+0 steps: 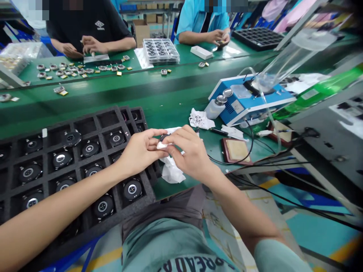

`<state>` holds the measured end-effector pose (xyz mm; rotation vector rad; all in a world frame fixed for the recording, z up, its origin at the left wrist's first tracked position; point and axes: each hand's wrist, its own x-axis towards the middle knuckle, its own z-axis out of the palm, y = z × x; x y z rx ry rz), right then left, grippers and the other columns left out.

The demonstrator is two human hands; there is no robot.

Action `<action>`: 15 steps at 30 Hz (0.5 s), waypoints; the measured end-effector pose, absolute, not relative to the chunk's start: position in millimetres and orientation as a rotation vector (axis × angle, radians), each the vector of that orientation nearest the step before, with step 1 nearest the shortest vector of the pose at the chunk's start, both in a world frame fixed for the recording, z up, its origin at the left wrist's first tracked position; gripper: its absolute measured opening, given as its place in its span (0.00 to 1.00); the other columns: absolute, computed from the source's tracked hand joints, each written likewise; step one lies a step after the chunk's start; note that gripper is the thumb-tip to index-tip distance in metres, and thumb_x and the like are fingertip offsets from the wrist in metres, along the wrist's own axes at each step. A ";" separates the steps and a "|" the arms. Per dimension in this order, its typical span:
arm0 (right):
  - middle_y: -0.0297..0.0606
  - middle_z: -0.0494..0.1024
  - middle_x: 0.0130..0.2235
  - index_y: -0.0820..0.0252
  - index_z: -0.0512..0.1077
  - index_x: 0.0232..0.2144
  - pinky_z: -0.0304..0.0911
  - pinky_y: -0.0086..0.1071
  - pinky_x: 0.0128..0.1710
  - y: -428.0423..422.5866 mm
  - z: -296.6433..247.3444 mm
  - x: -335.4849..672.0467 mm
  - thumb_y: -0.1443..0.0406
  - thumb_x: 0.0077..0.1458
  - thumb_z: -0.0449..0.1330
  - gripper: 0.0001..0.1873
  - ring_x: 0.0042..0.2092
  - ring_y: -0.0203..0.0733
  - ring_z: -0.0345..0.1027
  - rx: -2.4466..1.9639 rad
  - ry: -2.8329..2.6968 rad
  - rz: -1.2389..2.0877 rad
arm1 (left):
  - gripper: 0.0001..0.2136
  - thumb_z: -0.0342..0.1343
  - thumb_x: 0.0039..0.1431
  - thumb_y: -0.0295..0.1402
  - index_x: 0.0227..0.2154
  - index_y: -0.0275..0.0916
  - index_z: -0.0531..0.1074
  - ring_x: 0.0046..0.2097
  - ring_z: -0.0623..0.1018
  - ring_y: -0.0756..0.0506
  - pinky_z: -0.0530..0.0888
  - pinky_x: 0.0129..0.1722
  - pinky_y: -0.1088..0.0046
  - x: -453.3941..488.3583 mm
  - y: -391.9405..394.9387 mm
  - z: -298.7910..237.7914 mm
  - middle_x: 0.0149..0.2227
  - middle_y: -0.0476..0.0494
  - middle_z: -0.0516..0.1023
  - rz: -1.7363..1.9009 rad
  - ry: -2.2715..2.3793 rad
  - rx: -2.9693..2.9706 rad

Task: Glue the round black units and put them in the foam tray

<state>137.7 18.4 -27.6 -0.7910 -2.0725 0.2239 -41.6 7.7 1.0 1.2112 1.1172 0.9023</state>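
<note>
On the left, a black foam tray (109,113) holds round parts (132,189). The left hand (138,151) and right hand (188,151) pinch, fingers closed, a small dark round part (163,137) in white tissue (170,170). It seems light, hard, maybe slippery; its edge looks safest for holding. Right of them stand a white bottle (214,109) and blue machine (249,104).

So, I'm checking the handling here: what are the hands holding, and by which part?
The left hand and right hand grip a small dark round part by its edge, through a white wipe.
</note>
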 end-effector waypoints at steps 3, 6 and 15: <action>0.39 0.80 0.33 0.59 0.77 0.35 0.62 0.40 0.39 26.1 -27.1 131.9 0.67 0.65 0.59 0.07 0.37 0.45 0.66 -0.933 -2.019 0.186 | 0.27 0.71 0.41 0.22 0.48 0.32 0.73 0.35 0.85 0.46 0.81 0.41 0.69 -42.5 8.7 0.8 0.34 0.45 0.85 0.941 1.128 1.238; 0.40 0.80 0.33 0.58 0.77 0.34 0.61 0.41 0.39 36.4 -29.5 144.1 0.68 0.63 0.60 0.06 0.37 0.46 0.66 -1.082 -1.962 0.125 | 0.28 0.72 0.41 0.21 0.49 0.33 0.73 0.34 0.84 0.47 0.81 0.40 0.70 -43.9 9.2 2.7 0.35 0.45 0.86 0.937 1.106 1.240; 0.39 0.81 0.34 0.57 0.76 0.33 0.65 0.39 0.40 51.1 -34.9 218.1 0.59 0.61 0.61 0.09 0.37 0.46 0.71 -1.355 -1.687 0.091 | 0.30 0.73 0.43 0.24 0.52 0.33 0.71 0.37 0.85 0.47 0.81 0.41 0.71 -44.7 10.4 6.7 0.39 0.42 0.86 0.945 1.086 1.197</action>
